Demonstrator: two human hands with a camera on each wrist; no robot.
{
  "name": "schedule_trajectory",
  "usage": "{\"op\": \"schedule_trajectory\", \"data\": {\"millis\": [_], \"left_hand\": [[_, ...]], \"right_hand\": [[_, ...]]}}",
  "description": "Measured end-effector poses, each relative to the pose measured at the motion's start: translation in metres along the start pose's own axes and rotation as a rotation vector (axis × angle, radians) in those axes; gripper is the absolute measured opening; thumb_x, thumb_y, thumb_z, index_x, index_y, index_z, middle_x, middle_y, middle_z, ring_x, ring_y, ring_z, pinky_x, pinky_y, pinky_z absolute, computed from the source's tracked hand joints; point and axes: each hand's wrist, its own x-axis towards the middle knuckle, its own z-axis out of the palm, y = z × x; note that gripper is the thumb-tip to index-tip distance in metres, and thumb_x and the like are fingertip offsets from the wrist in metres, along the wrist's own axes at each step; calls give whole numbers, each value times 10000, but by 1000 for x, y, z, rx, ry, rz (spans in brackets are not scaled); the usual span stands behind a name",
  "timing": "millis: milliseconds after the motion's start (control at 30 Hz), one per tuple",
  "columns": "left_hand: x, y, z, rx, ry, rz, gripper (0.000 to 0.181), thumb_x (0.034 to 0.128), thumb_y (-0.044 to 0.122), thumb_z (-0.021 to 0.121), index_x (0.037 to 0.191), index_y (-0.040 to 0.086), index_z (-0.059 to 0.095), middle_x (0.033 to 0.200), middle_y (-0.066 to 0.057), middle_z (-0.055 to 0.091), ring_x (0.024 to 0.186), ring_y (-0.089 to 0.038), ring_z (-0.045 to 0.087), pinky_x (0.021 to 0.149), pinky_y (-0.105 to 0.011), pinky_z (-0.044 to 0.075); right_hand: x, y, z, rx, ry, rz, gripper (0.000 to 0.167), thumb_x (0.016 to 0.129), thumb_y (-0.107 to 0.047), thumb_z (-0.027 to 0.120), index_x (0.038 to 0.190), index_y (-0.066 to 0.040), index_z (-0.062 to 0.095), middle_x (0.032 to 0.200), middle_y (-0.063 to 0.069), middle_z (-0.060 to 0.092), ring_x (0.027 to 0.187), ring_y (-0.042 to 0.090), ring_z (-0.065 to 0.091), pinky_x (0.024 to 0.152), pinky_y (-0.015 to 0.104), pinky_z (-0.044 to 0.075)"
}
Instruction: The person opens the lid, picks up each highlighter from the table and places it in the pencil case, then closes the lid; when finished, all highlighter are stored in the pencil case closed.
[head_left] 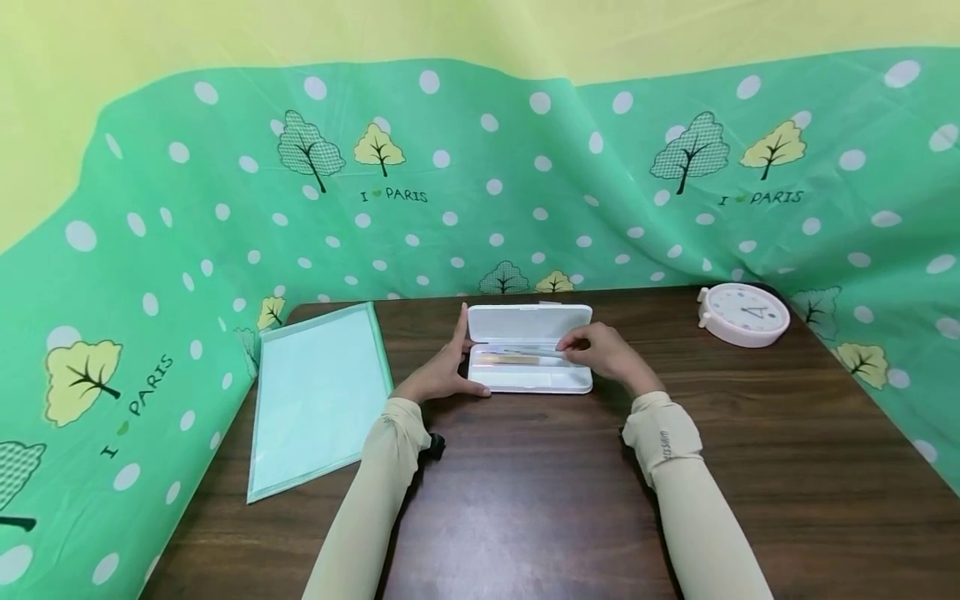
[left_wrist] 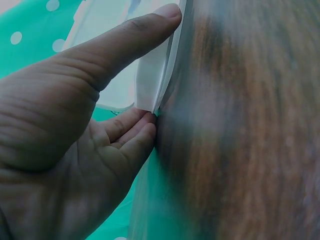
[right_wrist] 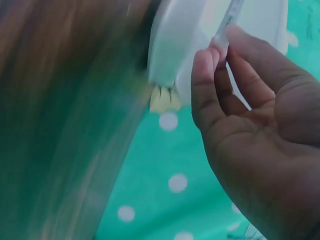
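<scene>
An open white pencil case (head_left: 532,387) lies on the table, its lid (head_left: 529,322) tilted up at the back. My left hand (head_left: 441,373) holds the case by its left end, thumb along the front edge and other fingers at the side, as the left wrist view shows with the case wall (left_wrist: 151,80) between them. My right hand (head_left: 611,356) is over the case's right end. Its thumb and fingertips pinch a slim pale pen (right_wrist: 231,19) with small print on it. Another slim orange-tan stick-like item (head_left: 510,359) lies inside the case.
A pale green flat folder (head_left: 322,400) lies on the left of the dark wooden table (head_left: 525,500). At the back right is a round pink clock (head_left: 744,315). A green dotted cloth (head_left: 465,183) hangs behind and beside the table.
</scene>
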Motion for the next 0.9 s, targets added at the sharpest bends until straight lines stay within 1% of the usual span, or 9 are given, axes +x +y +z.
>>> {"op": "schedule_trajectory", "data": {"millis": [133,267,333,467,600,767,800,833,900], "left_hand": [[3,-5,1,-9,-1,-7,1593,783,502,986,1667,340,-330,1615,-199,479,1514,-304,461,1223,-440,397],[8,-17,4,-29,12,-12,1617,753,496,1008,1667,374,-321,1661,-157,441,1528,-263,448,1228,-425,389],[11,-24,6,-45,12,-23,1626,743,495,1015,1669,378,-316,1666,-142,440,1534,-245,439,1241,-445,372],[16,-40,9,-29,24,-47,1646,715,546,1016,1669,388,-316,1658,-122,454,1526,-240,449,1236,-483,376],[19,-47,9,-2,30,-20,1654,706,602,998,1671,356,-321,1659,-139,448,1517,-263,465,1217,-518,398],[18,-46,10,-46,31,-11,1651,692,616,1001,1682,368,-297,1593,-99,528,1500,-217,480,1220,-494,398],[16,-44,10,-57,32,-15,1644,696,602,1005,1683,382,-290,1577,-94,544,1497,-212,482,1226,-493,388],[14,-37,9,-57,23,-22,1643,710,553,1016,1684,363,-293,1572,-106,549,1500,-226,480,1232,-498,378],[13,-34,9,-56,32,-19,1635,708,566,1013,1682,387,-288,1553,-91,568,1482,-202,490,1235,-479,372]], "right_hand": [[8,-7,15,-8,18,-34,125,1015,18,689,1056,45,804,1012,147,753,941,275,656,838,402,541],[15,-13,26,-30,22,-78,130,1010,38,669,1040,55,794,982,148,749,908,265,661,823,401,546],[18,-16,32,-42,16,-86,130,1011,40,666,1034,52,793,970,142,747,896,254,664,822,401,551],[21,-25,39,-60,11,-83,124,1012,40,668,1021,39,792,954,128,744,879,247,669,817,406,557],[22,-32,43,-85,36,-84,111,1006,55,675,1010,46,785,951,138,742,873,266,678,805,410,568],[24,-36,46,-112,57,-48,101,994,85,697,1035,68,788,1012,177,748,938,317,705,846,442,592],[25,-36,47,-119,58,-38,104,990,91,701,1046,77,788,1030,190,748,957,333,707,864,459,591],[26,-36,47,-129,61,-36,109,986,96,704,1051,81,789,1039,198,748,966,341,709,869,467,592],[28,-36,49,-155,73,-34,115,973,102,712,1050,84,795,1044,203,750,977,349,709,883,481,589]]}}
